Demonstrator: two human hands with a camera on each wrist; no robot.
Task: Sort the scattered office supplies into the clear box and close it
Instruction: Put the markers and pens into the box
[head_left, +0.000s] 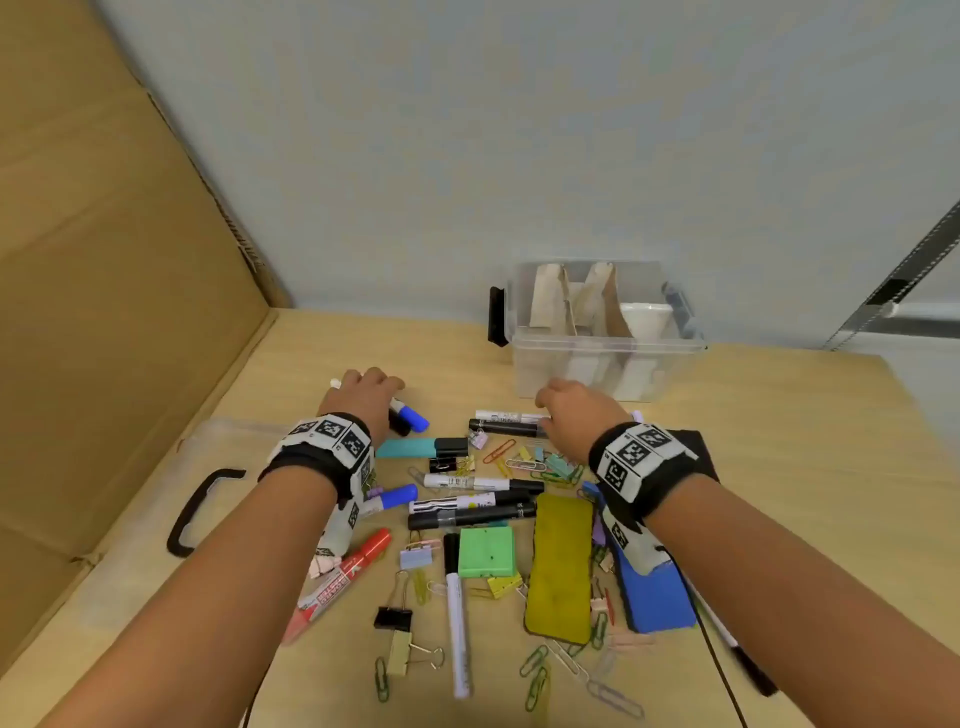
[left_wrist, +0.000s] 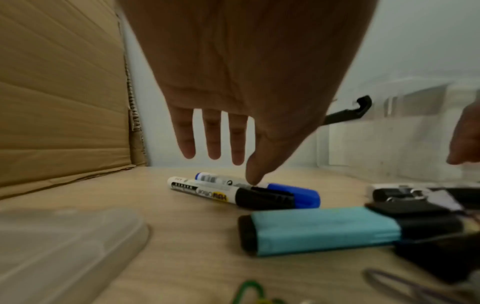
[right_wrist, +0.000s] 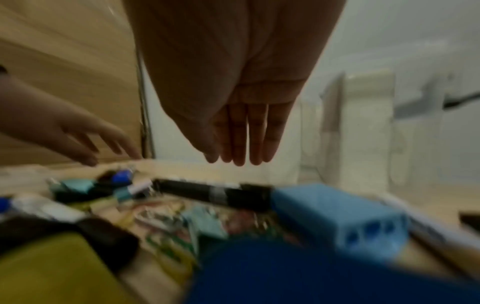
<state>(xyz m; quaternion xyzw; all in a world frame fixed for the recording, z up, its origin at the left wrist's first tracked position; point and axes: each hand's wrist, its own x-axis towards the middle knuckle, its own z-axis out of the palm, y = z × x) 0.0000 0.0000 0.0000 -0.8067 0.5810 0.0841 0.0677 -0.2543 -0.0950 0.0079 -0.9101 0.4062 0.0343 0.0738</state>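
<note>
The clear box (head_left: 602, 340) stands open at the back of the table, with cardboard dividers inside. Its clear lid (head_left: 228, 441) lies flat at the left under my left forearm. Markers, clips, erasers and a teal highlighter (head_left: 421, 448) are scattered between. My left hand (head_left: 363, 397) hovers with straight fingers over a blue-capped marker (left_wrist: 291, 192) and a black-capped marker (left_wrist: 233, 194); its thumb touches the blue one. My right hand (head_left: 576, 410) hangs with straight fingers over a black marker (head_left: 506, 428) and a white one (head_left: 511, 416), holding nothing.
A cardboard sheet (head_left: 104, 291) leans along the left side. A yellow eraser (head_left: 561, 566), a blue eraser (head_left: 654, 597), a green block (head_left: 485, 552), a red marker (head_left: 343, 582), several binder clips and paper clips lie near the front edge. The wall is close behind the box.
</note>
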